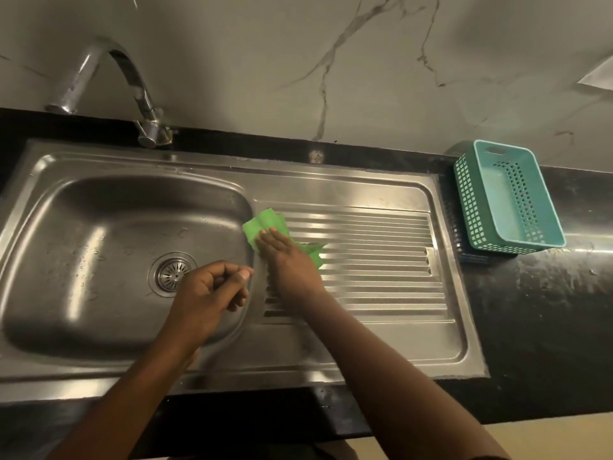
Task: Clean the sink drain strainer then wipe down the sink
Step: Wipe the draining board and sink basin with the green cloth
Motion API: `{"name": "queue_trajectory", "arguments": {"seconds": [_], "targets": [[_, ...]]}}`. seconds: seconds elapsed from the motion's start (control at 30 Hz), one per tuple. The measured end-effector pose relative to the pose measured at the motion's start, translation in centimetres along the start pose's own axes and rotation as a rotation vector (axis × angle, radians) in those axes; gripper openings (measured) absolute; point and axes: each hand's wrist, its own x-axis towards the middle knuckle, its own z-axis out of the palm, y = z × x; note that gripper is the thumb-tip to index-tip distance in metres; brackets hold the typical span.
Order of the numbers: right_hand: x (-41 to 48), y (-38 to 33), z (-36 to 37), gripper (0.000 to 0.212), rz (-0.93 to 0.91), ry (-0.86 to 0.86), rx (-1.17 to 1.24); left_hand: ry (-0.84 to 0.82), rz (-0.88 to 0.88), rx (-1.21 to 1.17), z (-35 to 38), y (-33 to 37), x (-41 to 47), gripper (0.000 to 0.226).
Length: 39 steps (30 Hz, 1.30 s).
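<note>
A black stone counter [530, 310] under a marble-veined wall [398, 61] carries the stainless sink [331, 180]. The green cloth [262, 224] looks light, soft and limp, so I judge it slides best spread under a flat palm, not pinched by a corner. It lies at the left end of the ribbed drainboard [374, 260], beside the bowl's rim, under my right hand [285, 257], fingers straight and pressing. My left hand [212, 287] hovers curled over the bowl, thumb to forefinger, seemingly empty, though the dim light hides detail. The drain strainer [170, 273] sits in its hole just left of it.

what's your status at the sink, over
Right hand flat on green cloth at left edge of drainboard. Left hand curled, empty, over basin. Strainer in place. Teal basket well off right.
</note>
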Motion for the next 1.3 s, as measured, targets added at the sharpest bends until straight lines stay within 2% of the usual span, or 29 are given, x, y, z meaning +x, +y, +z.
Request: {"name": "queue_trajectory", "arguments": {"seconds": [0.1, 0.2, 0.3, 0.37, 0.47, 0.53, 0.63, 0.73, 0.8, 0.97, 1.07, 1.13, 1.3], "targets": [[-1.2, 4.7, -1.7, 0.051, 0.066, 0.011, -0.056, 0.000, -0.009, -0.017, 0.4, 0.1, 0.2, 0.016], [-3.2, 10.7, -4.4, 0.047, 0.354, 0.148, -0.104, -0.007, -0.023, -0.029, 0.6, -0.4, 0.2, 0.015], [-5.6, 16.4, -7.3, 0.040, 0.585, 0.195, -0.178, -0.018, -0.029, -0.028, 0.1, -1.2, 0.1, 0.015], [-5.8, 18.1, -8.3, 0.029, 0.699, 0.267, -0.193, -0.026, -0.025, -0.029, -0.4, -1.7, 0.0, 0.017], [-3.4, 16.5, -7.2, 0.028, 0.853, 0.354, -0.117, -0.020, -0.023, -0.036, -1.3, -2.4, -0.2, 0.020], [-1.5, 13.7, -5.6, 0.031, 0.819, 0.357, -0.060, -0.018, -0.023, -0.034, -1.9, -2.6, -0.3, 0.018], [1.7, 8.4, -2.7, 0.041, 0.644, 0.316, 0.018, -0.006, -0.025, -0.045, -2.9, -2.7, -0.5, 0.020], [4.6, 3.9, -0.6, 0.052, 0.528, 0.181, -0.070, 0.017, -0.035, -0.060, -3.5, -2.5, -0.5, 0.023], [5.6, 1.6, 0.1, 0.051, 0.462, 0.170, -0.050, 0.033, -0.043, -0.067, -3.9, -2.4, -0.4, 0.022], [6.2, -2.1, 1.5, 0.055, 0.185, 0.049, -0.075, 0.019, -0.036, -0.039, -4.1, -2.1, -0.3, 0.017], [5.2, -0.8, 1.0, 0.058, 0.078, -0.010, -0.103, 0.007, -0.008, -0.022, -4.1, -1.8, -0.2, 0.018], [3.6, 1.3, 0.2, 0.060, 0.090, -0.013, -0.103, 0.004, -0.002, -0.033, -4.2, -1.8, -0.3, 0.018], [-1.9, 8.8, -3.1, 0.039, 0.417, 0.190, -0.157, 0.031, 0.003, -0.056, -5.2, -1.8, -1.1, 0.015]]}}
